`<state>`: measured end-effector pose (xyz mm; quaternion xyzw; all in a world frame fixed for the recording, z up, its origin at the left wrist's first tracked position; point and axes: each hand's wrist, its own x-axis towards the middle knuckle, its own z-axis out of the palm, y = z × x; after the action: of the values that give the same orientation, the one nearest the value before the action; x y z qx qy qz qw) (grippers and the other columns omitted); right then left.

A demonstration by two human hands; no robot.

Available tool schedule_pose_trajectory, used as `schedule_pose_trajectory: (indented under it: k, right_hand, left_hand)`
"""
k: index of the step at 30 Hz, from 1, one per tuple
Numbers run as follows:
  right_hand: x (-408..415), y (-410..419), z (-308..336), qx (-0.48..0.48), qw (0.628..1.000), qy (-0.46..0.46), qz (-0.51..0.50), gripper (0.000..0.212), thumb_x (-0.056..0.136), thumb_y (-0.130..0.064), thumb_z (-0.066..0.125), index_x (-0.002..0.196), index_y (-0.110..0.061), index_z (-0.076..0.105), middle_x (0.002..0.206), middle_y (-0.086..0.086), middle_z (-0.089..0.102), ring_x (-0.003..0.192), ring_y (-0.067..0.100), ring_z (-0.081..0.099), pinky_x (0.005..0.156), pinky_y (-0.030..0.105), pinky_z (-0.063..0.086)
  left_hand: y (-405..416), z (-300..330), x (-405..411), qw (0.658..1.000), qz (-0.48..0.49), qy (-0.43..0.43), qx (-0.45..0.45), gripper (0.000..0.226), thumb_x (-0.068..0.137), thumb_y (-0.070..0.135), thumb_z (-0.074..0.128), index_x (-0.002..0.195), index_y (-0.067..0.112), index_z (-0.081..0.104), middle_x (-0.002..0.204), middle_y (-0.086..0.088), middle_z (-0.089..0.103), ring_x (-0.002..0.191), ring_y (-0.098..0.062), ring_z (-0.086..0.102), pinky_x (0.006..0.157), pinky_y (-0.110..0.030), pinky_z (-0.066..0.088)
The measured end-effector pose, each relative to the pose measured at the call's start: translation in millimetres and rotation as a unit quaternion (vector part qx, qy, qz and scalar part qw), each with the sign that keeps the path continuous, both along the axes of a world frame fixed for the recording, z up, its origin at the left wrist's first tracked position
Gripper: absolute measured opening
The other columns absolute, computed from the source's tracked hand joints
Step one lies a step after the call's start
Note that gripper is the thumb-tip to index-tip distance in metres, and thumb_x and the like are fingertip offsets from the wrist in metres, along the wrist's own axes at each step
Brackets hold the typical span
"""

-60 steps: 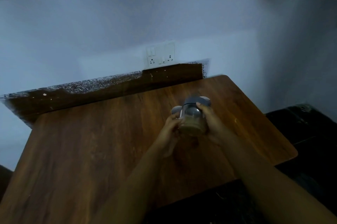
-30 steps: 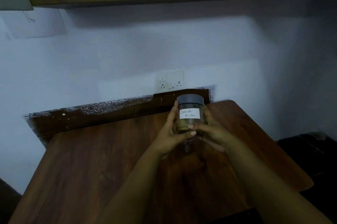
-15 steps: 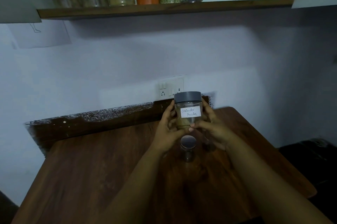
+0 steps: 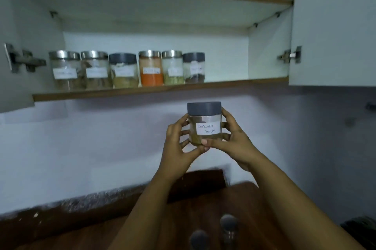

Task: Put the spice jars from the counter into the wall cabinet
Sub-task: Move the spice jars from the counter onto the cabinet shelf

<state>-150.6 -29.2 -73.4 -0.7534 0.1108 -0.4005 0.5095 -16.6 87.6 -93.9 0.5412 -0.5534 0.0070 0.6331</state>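
You hold the coriander powder jar [image 4: 204,122] between your left hand [image 4: 180,146] and right hand [image 4: 234,140], below the open wall cabinet [image 4: 160,89], where six jars [image 4: 126,69] already stand; two jars [image 4: 213,231] remain on the counter [image 4: 97,235].

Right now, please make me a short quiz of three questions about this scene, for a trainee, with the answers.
1. True or false: the coriander powder jar already stands on the cabinet shelf.
2. How many jars are in the shelf row? A) four B) six C) eight
3. Fill in: the held jar's lid is ____ in colour.

Key:
1. False: the left hand and right hand hold it below the shelf.
2. B
3. Grey
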Motion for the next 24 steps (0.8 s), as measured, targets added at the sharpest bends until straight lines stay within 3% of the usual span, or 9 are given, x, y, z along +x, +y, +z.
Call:
schedule_pose_trajectory:
  k: [2,6,9,12,14,16,20,22,24]
  right_hand:
    - [1,-17,33,-0.03,0.999,-0.024,-0.007,0.104,0.066,-0.024,0.087,0.146,-0.047,0.025,0.13,-0.009,0.052,0.115,0.01,0.057,0.096,0.035,0.052]
    - [1,-56,92,-0.078,0.994,-0.065,-0.033,0.104,0.066,-0.022,0.088,0.146,-0.045,0.026,0.127,-0.009,0.055,0.118,0.008,0.054,0.095,0.03,0.05]
    - [1,-88,127,-0.108,0.991,-0.06,-0.057,0.102,0.067,-0.026,0.088,0.146,-0.044,0.025,0.121,-0.007,0.056,0.112,0.007,0.055,0.084,0.022,0.05]
    - [6,-124,149,-0.16,0.984,-0.012,-0.072,0.104,0.069,-0.033,0.086,0.148,-0.044,0.019,0.122,-0.004,0.055,0.11,0.009,0.056,0.079,0.019,0.047]
    - [12,-149,157,-0.176,0.981,0.029,-0.07,0.108,0.072,-0.036,0.084,0.151,-0.042,0.01,0.128,0.0,0.054,0.116,0.016,0.055,0.086,0.026,0.046]
    - [20,-171,163,-0.183,0.977,0.064,-0.085,0.112,0.075,-0.035,0.081,0.153,-0.036,0.002,0.135,0.004,0.051,0.12,0.02,0.052,0.091,0.029,0.042]
    - [38,-206,171,-0.217,0.961,0.137,-0.103,0.117,0.075,-0.038,0.081,0.154,-0.024,-0.005,0.139,0.007,0.051,0.123,0.022,0.051,0.097,0.028,0.039]
    - [49,-219,173,-0.219,0.957,0.157,-0.105,0.116,0.075,-0.039,0.08,0.153,-0.021,-0.004,0.139,0.008,0.051,0.125,0.025,0.05,0.101,0.03,0.039]
    - [61,-228,175,-0.218,0.956,0.165,-0.102,0.116,0.075,-0.038,0.081,0.152,-0.018,-0.004,0.14,0.008,0.05,0.126,0.026,0.049,0.103,0.033,0.039]
  left_hand:
    - [-20,32,0,0.999,-0.01,-0.013,-0.028,0.082,0.075,0.018,0.083,0.138,0.039,0.036,0.137,0.011,0.041,0.122,0.0,0.049,0.098,-0.022,0.05]
    - [-66,94,3,0.996,-0.005,-0.076,-0.053,0.088,0.076,0.017,0.082,0.147,0.03,0.033,0.143,0.003,0.039,0.123,-0.004,0.049,0.1,-0.026,0.049]
    - [-102,127,9,0.993,0.026,-0.101,-0.062,0.091,0.072,0.021,0.085,0.147,0.028,0.033,0.144,0.001,0.042,0.125,-0.011,0.05,0.1,-0.037,0.051]
    - [-137,143,15,0.976,0.158,-0.147,-0.038,0.093,0.068,0.047,0.082,0.145,0.03,0.034,0.143,0.007,0.046,0.132,-0.014,0.043,0.108,-0.05,0.039]
    - [-153,141,21,0.919,0.334,-0.207,0.002,0.088,0.07,0.062,0.074,0.143,0.029,0.036,0.143,0.005,0.044,0.134,-0.02,0.036,0.114,-0.055,0.02]
    - [-163,130,34,0.861,0.453,-0.23,-0.017,0.075,0.076,0.065,0.066,0.133,0.021,0.048,0.133,-0.005,0.05,0.128,-0.028,0.042,0.112,-0.059,0.015]
    - [-179,100,76,0.76,0.569,-0.31,-0.056,0.051,0.092,0.06,0.043,0.097,0.012,0.058,0.092,-0.009,0.056,0.092,-0.03,0.056,0.103,-0.053,0.034]
    - [-181,93,85,0.725,0.587,-0.356,-0.055,0.048,0.095,0.058,0.041,0.094,0.012,0.056,0.09,-0.008,0.054,0.086,-0.027,0.052,0.096,-0.047,0.038]
    - [-183,93,89,0.715,0.594,-0.364,-0.062,0.046,0.095,0.056,0.044,0.096,0.013,0.057,0.091,-0.008,0.055,0.085,-0.026,0.051,0.091,-0.044,0.038]
